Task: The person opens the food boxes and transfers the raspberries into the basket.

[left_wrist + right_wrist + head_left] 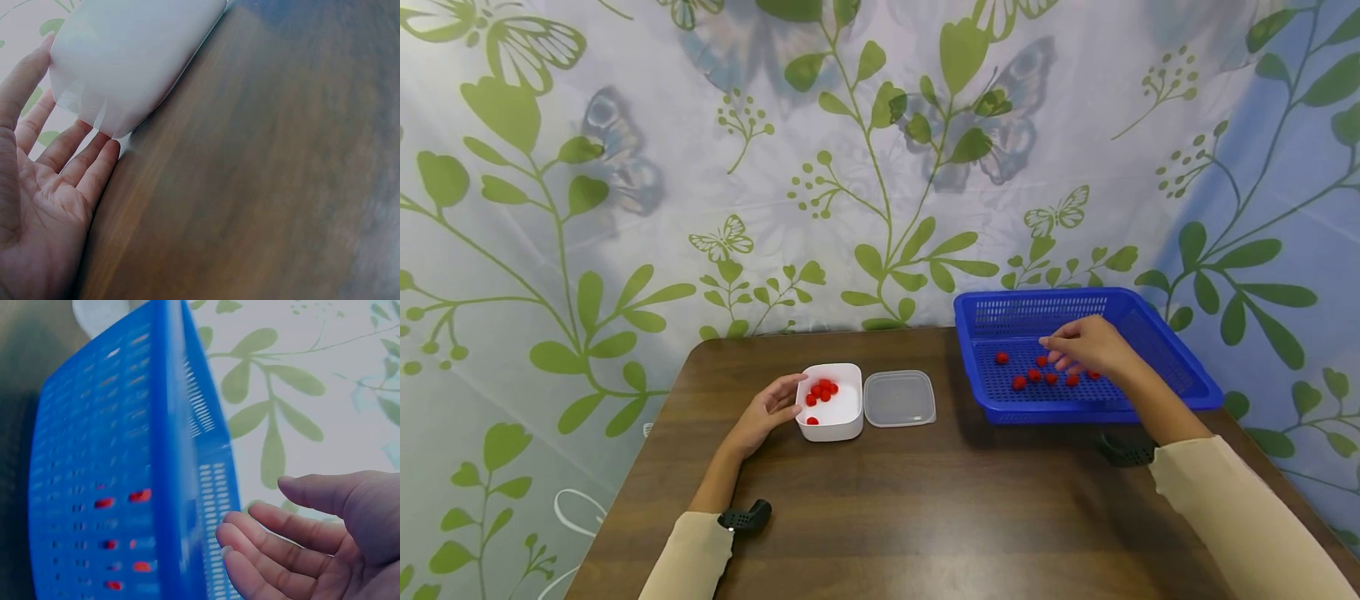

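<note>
A white square container (827,432) with several small red balls (824,386) inside stands on the table's left half. My left hand (767,414) rests at its left side, thumb and fingers spread. In the left wrist view, extended fingertips (111,147) meet the container's wall (134,56). Over the blue perforated basket (992,414) hovers my right hand (1092,344), above several red balls (1033,376) on the basket floor. Nothing shows between its loosely bent fingers in the right wrist view, where the right hand (312,550) appears beyond the basket's rim (172,456).
A translucent lid (899,398) lies flat on the brown wooden table (880,500), right beside the white container. Behind the table hangs a cloth (820,250) printed with leaves and butterflies. The basket sits at the table's back right edge.
</note>
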Motion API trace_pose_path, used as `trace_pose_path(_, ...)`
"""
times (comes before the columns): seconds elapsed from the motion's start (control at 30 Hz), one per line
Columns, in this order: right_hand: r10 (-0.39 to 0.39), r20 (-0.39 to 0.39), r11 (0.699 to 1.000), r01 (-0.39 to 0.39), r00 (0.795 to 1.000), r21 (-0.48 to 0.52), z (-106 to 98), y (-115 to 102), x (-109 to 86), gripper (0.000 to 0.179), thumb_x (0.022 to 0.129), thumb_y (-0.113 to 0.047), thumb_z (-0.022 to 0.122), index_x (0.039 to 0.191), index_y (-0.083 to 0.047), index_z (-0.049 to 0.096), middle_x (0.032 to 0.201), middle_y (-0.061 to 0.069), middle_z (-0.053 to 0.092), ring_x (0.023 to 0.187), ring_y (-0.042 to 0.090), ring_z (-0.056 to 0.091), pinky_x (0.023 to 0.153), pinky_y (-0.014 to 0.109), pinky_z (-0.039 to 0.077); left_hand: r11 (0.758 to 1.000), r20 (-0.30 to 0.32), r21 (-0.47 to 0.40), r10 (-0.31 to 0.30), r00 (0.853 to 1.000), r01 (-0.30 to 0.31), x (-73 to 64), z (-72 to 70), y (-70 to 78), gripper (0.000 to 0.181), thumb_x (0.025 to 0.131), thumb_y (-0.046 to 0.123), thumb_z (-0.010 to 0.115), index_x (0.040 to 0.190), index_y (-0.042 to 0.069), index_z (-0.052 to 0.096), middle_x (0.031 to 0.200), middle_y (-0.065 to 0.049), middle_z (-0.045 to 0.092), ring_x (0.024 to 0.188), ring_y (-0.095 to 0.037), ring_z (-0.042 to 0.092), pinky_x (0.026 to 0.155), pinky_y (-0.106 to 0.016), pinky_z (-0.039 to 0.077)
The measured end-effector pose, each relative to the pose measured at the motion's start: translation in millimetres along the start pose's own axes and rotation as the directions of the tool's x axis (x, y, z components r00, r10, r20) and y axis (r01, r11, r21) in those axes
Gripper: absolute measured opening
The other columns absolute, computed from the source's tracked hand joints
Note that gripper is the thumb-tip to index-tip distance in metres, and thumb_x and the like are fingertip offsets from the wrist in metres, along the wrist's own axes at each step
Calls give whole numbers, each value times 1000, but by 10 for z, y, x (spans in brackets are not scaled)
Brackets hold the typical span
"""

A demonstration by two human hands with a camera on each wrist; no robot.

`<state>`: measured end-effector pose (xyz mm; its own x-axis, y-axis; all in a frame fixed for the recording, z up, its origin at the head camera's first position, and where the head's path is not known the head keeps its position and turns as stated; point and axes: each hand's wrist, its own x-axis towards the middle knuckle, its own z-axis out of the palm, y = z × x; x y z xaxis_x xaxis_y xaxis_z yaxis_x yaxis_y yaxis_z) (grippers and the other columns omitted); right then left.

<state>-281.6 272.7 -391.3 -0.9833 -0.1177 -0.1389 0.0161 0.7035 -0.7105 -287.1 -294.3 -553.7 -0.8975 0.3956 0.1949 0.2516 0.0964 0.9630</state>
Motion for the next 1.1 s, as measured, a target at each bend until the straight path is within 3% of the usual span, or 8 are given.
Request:
trace_pose_path(0.3,-24,-20,998,25,1000,54,-11,-203,-157,47,101,-34,65,119,9,66,89,9,74,78,19,72,70,34,61,1000,4,-7,0,1000,0,-2,10,-15,53,97,5,66,146,6,48,153,-17,46,143,-33,39,110,-22,37)
trace_pose_path(0.5,-40,-49,996,43,998,79,-11,-314,-245,48,100,-38,66,118,7,67,90,8,74,79,18,72,71,33,61,1000,14,-11,8,1000,-8,3,5,-30,53,97,6,65,147,6,47,153,-18,45,143,-35,38,110,-23,38)
trace_pose_path(0.63,-65,-64,993,71,996,93,3,-416,-318,49,99,-39,65,119,6,68,90,8,74,79,19,72,71,31,61,1000,10,0,10,1000,-10,1,-3,-22,52,97,6,65,146,7,48,153,-17,45,144,-34,38,116,-33,35)
trace_pose_path(0.77,-101,-69,990,107,993,88,38,-525,-404,49,99,-40,66,117,5,69,92,10,74,79,19,72,70,28,60,1000,12,-1,11,1000,-11,-1,-4,-28,52,97,7,65,146,6,47,153,-17,46,144,-34,38,115,-32,35)
trace_pose_path(0.87,-119,-72,989,125,990,83,76,-601,-456,48,98,-41,66,116,4,70,93,10,75,78,17,71,70,27,60,1000,15,-12,7,1000,-7,-2,-1,-29,53,97,7,66,147,6,47,153,-17,46,144,-35,38,112,-24,37)
trace_pose_path(1.1,-182,-88,974,192,979,118,208,-734,-512,43,98,-40,68,111,1,73,92,7,75,79,20,72,68,27,59,1000,12,-5,6,1000,-6,1,-2,-26,52,97,7,66,147,7,47,153,-17,45,144,-34,38,112,-25,37)
